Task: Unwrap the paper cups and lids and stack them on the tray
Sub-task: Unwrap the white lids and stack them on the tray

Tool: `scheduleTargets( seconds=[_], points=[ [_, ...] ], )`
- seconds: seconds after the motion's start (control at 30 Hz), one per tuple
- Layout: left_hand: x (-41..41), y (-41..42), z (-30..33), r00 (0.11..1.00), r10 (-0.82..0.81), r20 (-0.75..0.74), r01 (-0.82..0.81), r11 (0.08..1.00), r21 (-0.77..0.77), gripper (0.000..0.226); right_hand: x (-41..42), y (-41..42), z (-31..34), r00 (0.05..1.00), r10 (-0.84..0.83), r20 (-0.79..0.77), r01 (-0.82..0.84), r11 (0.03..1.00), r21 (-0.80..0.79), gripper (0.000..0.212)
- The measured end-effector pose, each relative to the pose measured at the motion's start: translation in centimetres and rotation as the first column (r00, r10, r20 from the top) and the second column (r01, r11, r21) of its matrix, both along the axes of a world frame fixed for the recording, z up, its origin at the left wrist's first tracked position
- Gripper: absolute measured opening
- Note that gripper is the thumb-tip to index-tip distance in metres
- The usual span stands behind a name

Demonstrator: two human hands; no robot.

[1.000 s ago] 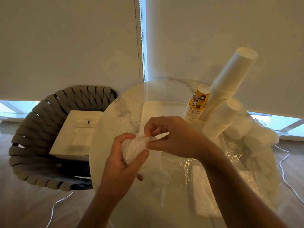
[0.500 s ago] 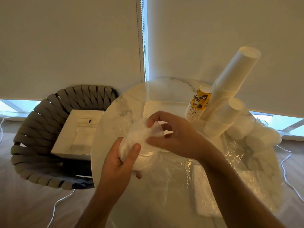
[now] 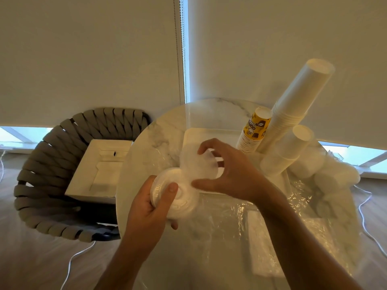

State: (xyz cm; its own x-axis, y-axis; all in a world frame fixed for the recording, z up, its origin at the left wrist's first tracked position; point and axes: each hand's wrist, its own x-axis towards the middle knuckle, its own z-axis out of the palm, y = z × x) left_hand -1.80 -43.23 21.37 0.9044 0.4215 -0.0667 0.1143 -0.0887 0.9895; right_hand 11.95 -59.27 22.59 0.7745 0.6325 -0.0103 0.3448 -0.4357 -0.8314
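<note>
A round marble table (image 3: 167, 130) is filling the centre and lower right of the frame, with crumpled clear plastic wrap (image 3: 240, 222) lying across its near half. A woven grey chair (image 3: 48, 176) is standing at left centre, carrying an open white box (image 3: 98, 172). A white tray (image 3: 189, 136) is sitting at the table's middle. Right of centre, a tall stack of white paper cups (image 3: 297, 105) is leaning, flanked by a yellow printed cup stack (image 3: 252, 132) and a shorter white cup stack (image 3: 287, 151). The right hand (image 3: 232, 174) is pinching a clear plastic sleeve (image 3: 198, 162), fingers curled round it. The left hand (image 3: 146, 208) is gripping a stack of white lids (image 3: 178, 193) just below centre, thumb pressing on top.
</note>
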Motion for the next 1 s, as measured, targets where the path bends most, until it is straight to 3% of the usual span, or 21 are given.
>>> scheduleTargets(
  seconds=[0.17, 0.43, 0.5, 0.7, 0.83, 1.0],
  points=[
    [-0.2, 0.3, -0.2, 0.998, 0.062, 0.002, -0.062, 0.998, -0.017, 0.014, 3.7, -1.7, -4.4, 0.966, -0.233, 0.114, 0.251, 0.949, -0.191, 0.059],
    [-0.4, 0.5, -0.1, 0.998, 0.065, -0.014, -0.066, 0.998, -0.021, 0.008, 5.6, -2.0, -12.1, 0.989, -0.141, 0.052, 0.148, 0.853, -0.501, 0.066],
    [-0.5, 0.5, -0.1, 0.997, 0.08, -0.017, -0.08, 0.996, -0.033, 0.002, 5.5, -2.0, -12.9, 0.99, -0.134, 0.04, 0.135, 0.84, -0.525, 0.067],
    [-0.6, 0.6, -0.1, 0.995, 0.102, -0.019, -0.102, 0.995, -0.016, 0.014, 5.4, -1.9, -13.3, 0.992, -0.126, 0.028, 0.121, 0.833, -0.54, 0.071],
    [-0.6, 0.7, 0.0, 0.995, 0.099, -0.031, -0.1, 0.995, -0.031, 0.004, 5.2, -2.1, -13.3, 0.994, -0.106, 0.025, 0.102, 0.828, -0.551, 0.072],
    [-0.6, 0.6, 0.0, 0.995, 0.098, -0.033, -0.1, 0.994, -0.041, 0.013, 5.2, -2.0, -13.7, 0.993, -0.119, 0.025, 0.113, 0.83, -0.547, 0.07]
  ],
)
